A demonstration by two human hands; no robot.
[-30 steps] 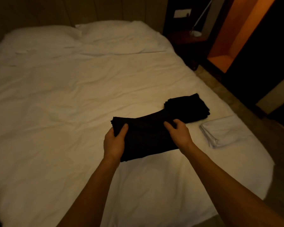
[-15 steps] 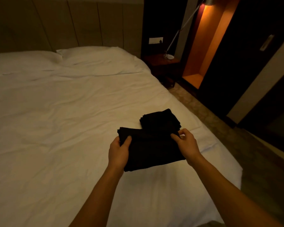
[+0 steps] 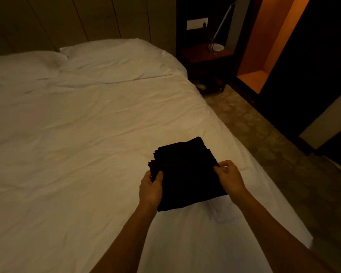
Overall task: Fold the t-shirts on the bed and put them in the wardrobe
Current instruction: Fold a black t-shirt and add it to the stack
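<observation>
The left hand (image 3: pixel 151 189) grips the near left edge of the folded black t-shirt (image 3: pixel 187 182), thumb on top, and the right hand (image 3: pixel 229 179) pinches its right edge; the shirt sits between them, seemingly on a second folded black shirt (image 3: pixel 183 147) just beyond the fingers. To stack well, I would square the edges and lower both sides together, keeping the folds flat. The cloth looks soft, matte and limp, a squarish dark block on the rumpled white bed (image 3: pixel 77 144) around both hands.
</observation>
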